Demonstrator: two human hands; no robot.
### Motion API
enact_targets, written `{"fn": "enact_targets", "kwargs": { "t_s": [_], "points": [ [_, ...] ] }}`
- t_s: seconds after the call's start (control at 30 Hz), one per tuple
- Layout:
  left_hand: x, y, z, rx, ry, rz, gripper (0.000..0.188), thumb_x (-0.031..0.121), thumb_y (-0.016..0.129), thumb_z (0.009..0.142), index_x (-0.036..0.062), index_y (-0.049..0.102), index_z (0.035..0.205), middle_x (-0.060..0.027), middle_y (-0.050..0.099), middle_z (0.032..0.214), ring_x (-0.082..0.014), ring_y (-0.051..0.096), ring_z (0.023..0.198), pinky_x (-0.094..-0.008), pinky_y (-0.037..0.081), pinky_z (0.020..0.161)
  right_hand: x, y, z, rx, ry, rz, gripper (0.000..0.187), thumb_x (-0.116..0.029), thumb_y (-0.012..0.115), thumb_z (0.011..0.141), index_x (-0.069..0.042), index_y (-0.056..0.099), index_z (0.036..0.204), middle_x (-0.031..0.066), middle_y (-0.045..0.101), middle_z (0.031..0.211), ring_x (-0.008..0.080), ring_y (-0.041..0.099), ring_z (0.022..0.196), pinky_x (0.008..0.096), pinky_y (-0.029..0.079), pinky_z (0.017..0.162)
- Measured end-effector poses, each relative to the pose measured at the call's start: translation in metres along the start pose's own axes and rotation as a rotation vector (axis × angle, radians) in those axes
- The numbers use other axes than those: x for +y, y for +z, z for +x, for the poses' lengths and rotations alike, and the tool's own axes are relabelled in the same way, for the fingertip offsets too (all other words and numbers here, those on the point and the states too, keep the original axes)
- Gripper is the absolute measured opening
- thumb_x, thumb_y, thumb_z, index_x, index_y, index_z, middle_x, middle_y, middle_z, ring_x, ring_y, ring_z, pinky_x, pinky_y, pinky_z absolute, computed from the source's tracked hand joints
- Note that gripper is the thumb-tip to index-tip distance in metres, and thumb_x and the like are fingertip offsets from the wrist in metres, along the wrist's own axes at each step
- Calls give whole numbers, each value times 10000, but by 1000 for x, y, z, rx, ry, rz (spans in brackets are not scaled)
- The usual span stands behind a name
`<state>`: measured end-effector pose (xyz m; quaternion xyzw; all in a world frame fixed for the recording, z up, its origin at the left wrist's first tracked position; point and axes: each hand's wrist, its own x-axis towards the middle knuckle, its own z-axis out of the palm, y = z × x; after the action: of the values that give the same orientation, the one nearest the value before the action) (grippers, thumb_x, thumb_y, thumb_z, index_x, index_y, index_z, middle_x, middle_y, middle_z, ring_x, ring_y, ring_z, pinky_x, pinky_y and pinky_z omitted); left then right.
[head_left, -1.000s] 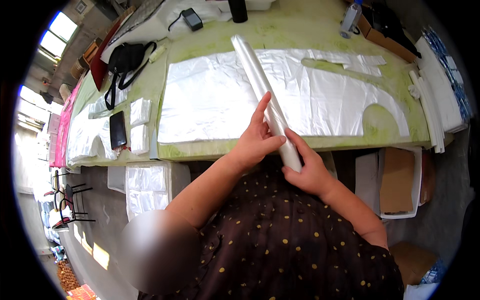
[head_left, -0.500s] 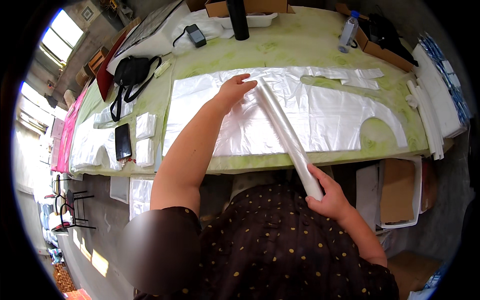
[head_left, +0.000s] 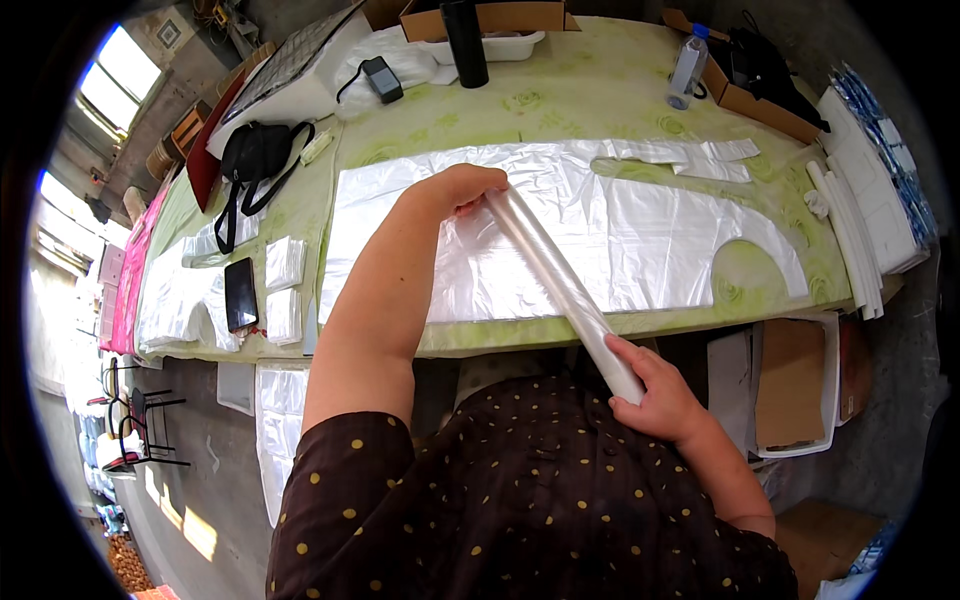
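Note:
A long, narrow roll of translucent plastic film (head_left: 550, 275) slants across in front of me, its far end over the table and its near end close to my body. My right hand (head_left: 660, 392) grips the near end, thumb below and fingers along the top. At the far end, my left hand (head_left: 468, 188) is bent over the roll with its fingers curled in; the fingertips are partly hidden. Beneath the roll, a translucent white plastic apron (head_left: 640, 235) lies spread on the table, with a curved cutout and straps at its right side.
The green patterned tablecloth (head_left: 560, 90) bears a black bag (head_left: 255, 150), a phone (head_left: 241, 295), folded plastic packets (head_left: 285, 265), a black cylinder (head_left: 464, 45) and a water bottle (head_left: 688, 68). White rolls (head_left: 845, 240) lie at the right edge. Below stands a white bin with cardboard (head_left: 790, 385).
My left hand has turned over and curled its fingers at the roll's far end, where they were stretched out before. My right hand keeps its grip. The view has shifted slightly.

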<state>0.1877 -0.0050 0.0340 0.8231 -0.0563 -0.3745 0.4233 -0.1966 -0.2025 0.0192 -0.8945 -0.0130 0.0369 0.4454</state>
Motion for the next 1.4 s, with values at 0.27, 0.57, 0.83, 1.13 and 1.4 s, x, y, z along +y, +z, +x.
{"fn": "enact_targets", "kwargs": {
  "t_s": [0.27, 0.57, 0.83, 1.13, 1.4],
  "points": [
    [-14, -2, 7, 38, 31, -133, 157, 231, 681, 884, 76, 659, 892, -12, 497, 726, -123, 419, 577, -283, 357, 514, -6, -5, -6, 4, 95, -48, 891, -238, 733, 770, -98, 361, 1568, 242, 563, 1399, 399, 613, 1193, 420, 495, 1021],
    [-19, 16, -11, 155, 167, 153, 303, 291, 620, 892, 36, 694, 1038, -88, 674, 883, -210, 647, 731, -395, 545, 690, -4, -35, -93, -136, 399, -94, 794, -176, 740, 753, -65, 439, 1479, 240, 647, 1246, 413, 638, 1131, 443, 519, 966],
    [-19, 16, 7, 330, 348, 694, 319, 322, 636, 857, 64, 735, 1016, -181, 666, 1157, -347, 685, 1002, -426, 549, 900, 68, -3, -222, 84, 758, -5, 505, 3, 692, 719, -67, 572, 1205, 142, 680, 1028, 273, 675, 956, 381, 535, 837],
    [-35, 17, 32, 714, 692, 564, 558, 413, 710, 893, 70, 616, 1322, -216, 566, 1362, -382, 561, 1257, -442, 471, 1055, 114, 14, -256, 222, 650, 155, 542, 88, 665, 697, -55, 570, 1212, 47, 644, 1038, 155, 609, 978, 322, 516, 861],
    [-70, 97, -99, 246, 1107, 907, 970, 647, 646, 898, 57, 311, 1590, -239, 275, 1635, -416, 207, 1538, -524, 161, 1270, 77, -24, -201, 339, 603, 103, 542, 6, 644, 750, -48, 558, 1282, 61, 629, 1105, 177, 594, 1030, 330, 494, 923]
  ]
}}
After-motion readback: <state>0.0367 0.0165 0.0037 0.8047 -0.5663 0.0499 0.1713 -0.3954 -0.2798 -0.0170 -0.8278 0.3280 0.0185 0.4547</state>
